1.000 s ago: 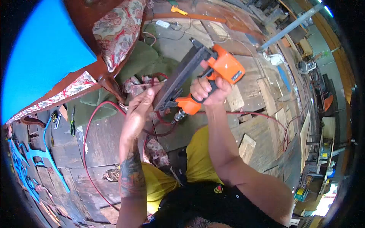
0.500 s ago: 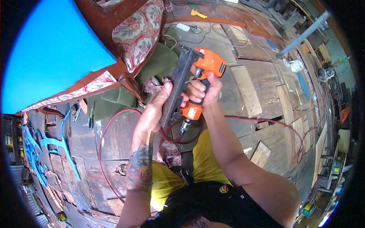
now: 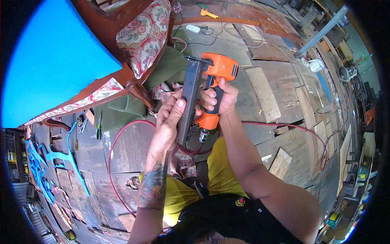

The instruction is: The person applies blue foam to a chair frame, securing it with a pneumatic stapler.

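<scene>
An orange and black air staple gun (image 3: 221, 67) is held up in front of my body. My right hand (image 3: 222, 97) is closed around its dark handle, below the trigger. On the gun's left side, my left hand (image 3: 168, 112) grips the long black magazine (image 3: 191, 99), thumb pressed on its face. A metal hose fitting (image 3: 203, 135) at the bottom of the handle leads toward the red air hose (image 3: 134, 123) lying in loops on the floor. Any staples inside the magazine are hidden.
At upper left stands a wooden chair (image 3: 140, 91) with floral upholstery and blue foam (image 3: 61, 61). Green cloth (image 3: 126, 107) lies beneath it. Blue webbing scraps (image 3: 67, 154), pliers (image 3: 98, 129), a wood strip (image 3: 262, 93) and a power strip (image 3: 193, 28) lie on the plank floor.
The staple gun has shifted slightly left and turned a little. My left hand has slid a bit lower on the magazine, and more of the trigger shows. My right hand keeps its hold.
</scene>
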